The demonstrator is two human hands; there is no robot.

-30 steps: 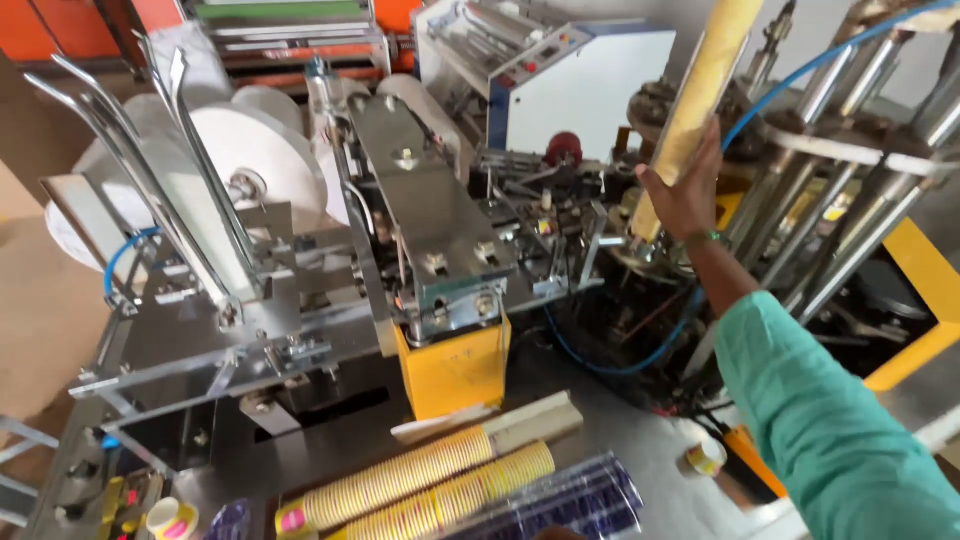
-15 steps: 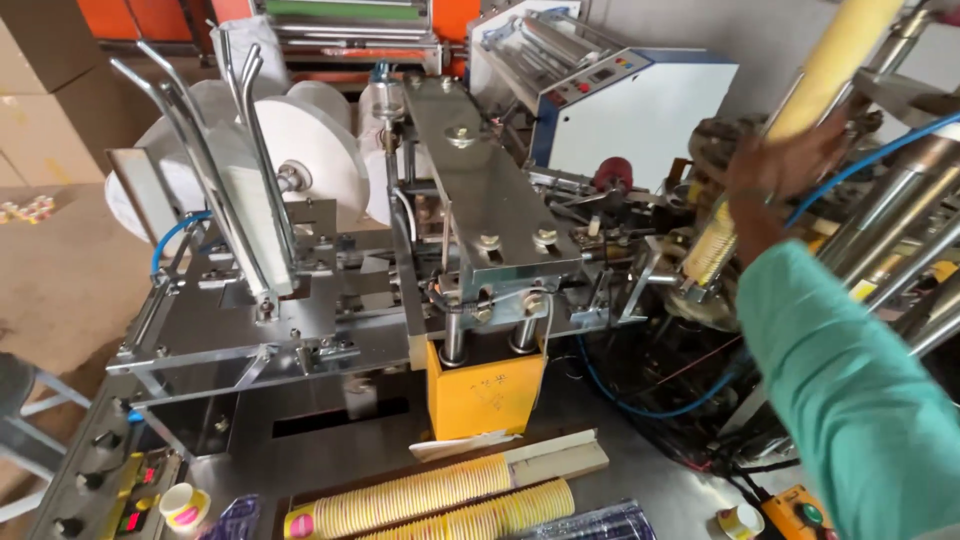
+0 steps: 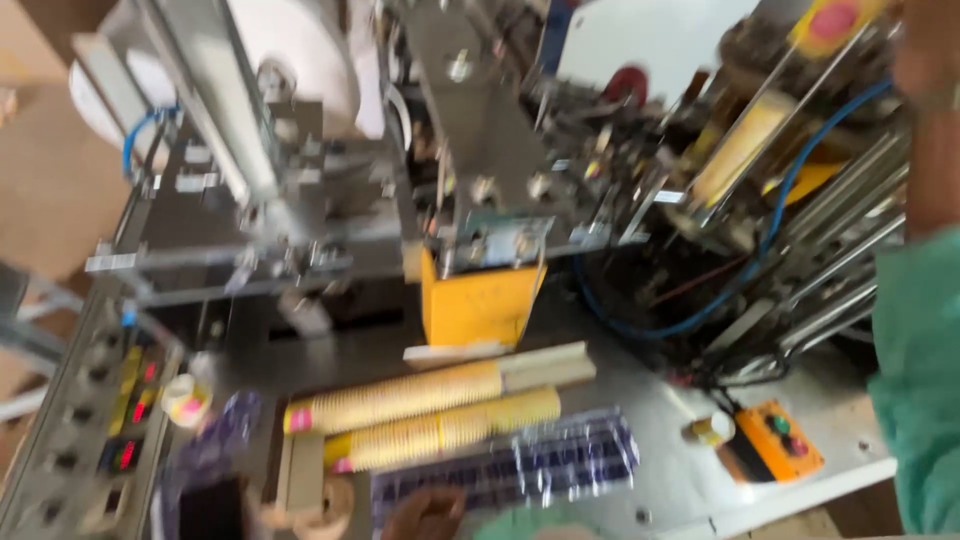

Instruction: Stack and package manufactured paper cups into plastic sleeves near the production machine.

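Though the shot is badly blurred, the right hand (image 3: 925, 55) shows at the top-right edge w/ its wrist running down into a green sleeve (image 3: 915, 400). It's partly cut off by the frame, so can't tell if it's clenched, released or grasping anything.

Just beside that hand, down and to its inner side, a tall cup stack (image 3: 745, 150) stands tilted in the machine's metal guide rods, w/ a pink end (image 3: 835, 20) near the fingers. Whether hand and stack touch: can't tell. A blue hose (image 3: 790, 190) loops below the stack, between it and the wrist.

The left hand (image 3: 425, 515) pokes in at the bottom edge, only knuckles visible; grip state not readable either. Right next to it, on the outer side, lies a purple patterned sheet (image 3: 520, 465) flat on the steel table (image 3: 650, 400); touching or apart, can't tell.

Just beyond the left hand, two more yellowish cup stacks lie on their sides, approx parallel: upper lying stack (image 3: 400, 397) and lower lying stack (image 3: 450, 435), touching along their length. Farther out from them is a yellow block (image 3: 480, 305) on the machine front.

Well apart from the left hand, toward the right arm, sits an orange button box (image 3: 780, 440) w/ a small cup (image 3: 710, 430) beside it.
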